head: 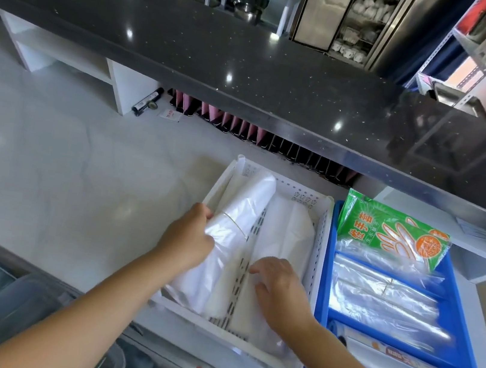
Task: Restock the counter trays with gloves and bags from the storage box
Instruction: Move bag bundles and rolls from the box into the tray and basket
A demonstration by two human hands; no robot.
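Bag bundle (239,221) gripped by left hand (187,238), right hand (279,290) flat.

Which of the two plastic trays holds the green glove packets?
The blue plastic tray, right of the white perforated tray; the green glove packets lie in its far compartment.

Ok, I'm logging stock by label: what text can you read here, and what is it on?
"性手套": large orange characters on the green glove packet in the blue tray.
Its smaller print and round orange badge: too blurred.
Label on the roll in the same tray: blurred.
The marker and white card under the counter: too small.
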